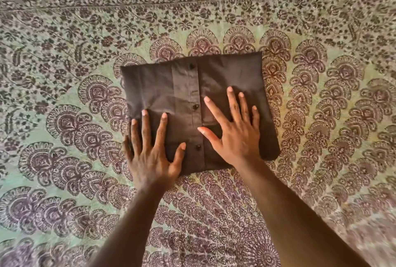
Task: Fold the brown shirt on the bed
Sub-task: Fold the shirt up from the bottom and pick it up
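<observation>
The brown shirt (162, 86) lies on the bed as a flat, roughly square packet, its button placket running down the middle with dark buttons showing. My left hand (152, 153) rests flat on the packet's near left corner, fingers spread, partly over the edge onto the bedspread. My right hand (233, 131) lies flat on the right half of the shirt, fingers spread and pointing away from me. Neither hand grips any cloth.
A green bedspread (85, 52) printed with dark purple floral and fan motifs covers the whole bed around the shirt. A patterned border band (192, 1) runs across the far side.
</observation>
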The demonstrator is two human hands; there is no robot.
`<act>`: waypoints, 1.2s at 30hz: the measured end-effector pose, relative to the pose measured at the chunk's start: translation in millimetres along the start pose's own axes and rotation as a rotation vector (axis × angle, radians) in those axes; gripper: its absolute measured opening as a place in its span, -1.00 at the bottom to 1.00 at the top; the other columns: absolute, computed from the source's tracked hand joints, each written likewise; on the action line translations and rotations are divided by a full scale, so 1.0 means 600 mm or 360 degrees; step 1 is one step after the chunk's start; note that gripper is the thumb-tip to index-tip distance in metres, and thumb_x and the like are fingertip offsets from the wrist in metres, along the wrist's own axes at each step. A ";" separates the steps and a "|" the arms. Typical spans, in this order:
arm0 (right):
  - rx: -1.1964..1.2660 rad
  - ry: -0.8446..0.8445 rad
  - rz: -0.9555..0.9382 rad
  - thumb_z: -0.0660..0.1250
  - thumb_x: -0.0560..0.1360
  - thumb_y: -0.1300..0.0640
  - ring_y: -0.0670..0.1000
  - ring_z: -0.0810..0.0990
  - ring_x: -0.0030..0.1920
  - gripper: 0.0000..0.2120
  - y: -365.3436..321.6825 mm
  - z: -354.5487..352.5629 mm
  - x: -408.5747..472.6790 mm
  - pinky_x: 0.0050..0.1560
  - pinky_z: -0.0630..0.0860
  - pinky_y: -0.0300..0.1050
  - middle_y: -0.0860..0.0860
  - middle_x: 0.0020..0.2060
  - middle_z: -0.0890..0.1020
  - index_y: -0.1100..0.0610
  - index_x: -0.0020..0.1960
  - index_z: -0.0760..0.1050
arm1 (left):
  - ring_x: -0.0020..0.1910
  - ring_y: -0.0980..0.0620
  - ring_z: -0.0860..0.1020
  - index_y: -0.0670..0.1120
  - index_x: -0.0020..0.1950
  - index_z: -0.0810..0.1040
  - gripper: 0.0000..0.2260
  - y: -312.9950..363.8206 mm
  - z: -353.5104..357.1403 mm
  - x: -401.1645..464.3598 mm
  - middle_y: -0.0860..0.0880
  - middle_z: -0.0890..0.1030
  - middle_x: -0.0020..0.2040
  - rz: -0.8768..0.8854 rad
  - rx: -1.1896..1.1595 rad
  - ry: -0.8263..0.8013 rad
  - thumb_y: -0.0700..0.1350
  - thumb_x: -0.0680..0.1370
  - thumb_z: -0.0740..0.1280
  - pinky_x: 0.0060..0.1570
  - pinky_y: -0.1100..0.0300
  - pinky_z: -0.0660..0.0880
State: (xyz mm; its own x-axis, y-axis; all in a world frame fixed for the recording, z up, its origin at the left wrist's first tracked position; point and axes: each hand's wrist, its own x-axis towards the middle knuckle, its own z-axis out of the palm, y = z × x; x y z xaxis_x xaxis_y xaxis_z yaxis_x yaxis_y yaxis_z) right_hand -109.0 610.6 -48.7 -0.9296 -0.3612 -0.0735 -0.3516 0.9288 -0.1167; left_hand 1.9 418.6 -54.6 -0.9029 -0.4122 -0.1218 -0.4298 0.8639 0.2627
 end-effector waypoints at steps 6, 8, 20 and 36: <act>0.0236 0.0051 0.0381 0.31 0.59 -0.16 0.29 0.15 0.61 -0.38 -0.063 -0.037 0.028 0.53 0.17 0.41 0.21 0.63 0.17 0.05 0.57 0.30 | 0.55 -0.25 0.24 0.04 0.64 0.21 -0.23 0.010 -0.025 -0.004 -0.15 0.21 0.63 -0.0280 -0.0416 0.0223 0.23 0.51 0.40 0.47 -0.27 0.24; 0.0231 0.0360 0.0101 0.34 0.54 0.01 0.26 0.36 0.50 -0.55 -0.100 -0.053 0.028 0.41 0.36 0.30 0.21 0.53 0.35 0.14 0.39 0.48 | 0.38 -0.26 0.36 -0.07 0.58 0.23 -0.24 0.015 -0.029 -0.031 -0.21 0.34 0.45 -0.0652 -0.0747 0.0348 0.16 0.51 0.49 0.35 -0.27 0.39; 0.0313 -0.0730 -0.0020 0.53 0.40 -0.26 0.27 0.58 0.19 -0.39 -0.304 -0.128 0.115 0.15 0.58 0.11 0.27 0.12 0.61 0.23 0.14 0.54 | 0.00 -0.11 0.69 -0.06 0.02 0.64 -0.86 0.026 -0.084 -0.060 -0.07 0.69 -0.01 -0.0530 -0.1670 -0.0113 -0.05 0.52 0.49 0.01 -0.11 0.69; 0.1629 -0.0997 -0.0194 0.62 0.35 0.30 0.16 0.73 0.10 -0.52 -0.256 -0.383 -0.088 0.18 0.66 0.01 0.17 0.11 0.73 0.33 0.22 0.60 | -0.04 -0.18 0.63 -0.11 -0.03 0.59 -0.68 -0.134 -0.145 -0.184 -0.17 0.68 -0.10 -0.1295 -0.3101 -0.0299 0.11 0.41 0.37 -0.03 0.02 0.55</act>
State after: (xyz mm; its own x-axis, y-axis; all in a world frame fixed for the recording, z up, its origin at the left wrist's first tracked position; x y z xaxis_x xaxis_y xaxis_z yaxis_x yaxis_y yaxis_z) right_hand -31.1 506.2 200.9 -0.5819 -0.6826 -0.4421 0.0807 0.4924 -0.8666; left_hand 136.2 369.5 21.0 -0.6042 -0.3133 -0.7326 -0.1862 -0.8385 0.5122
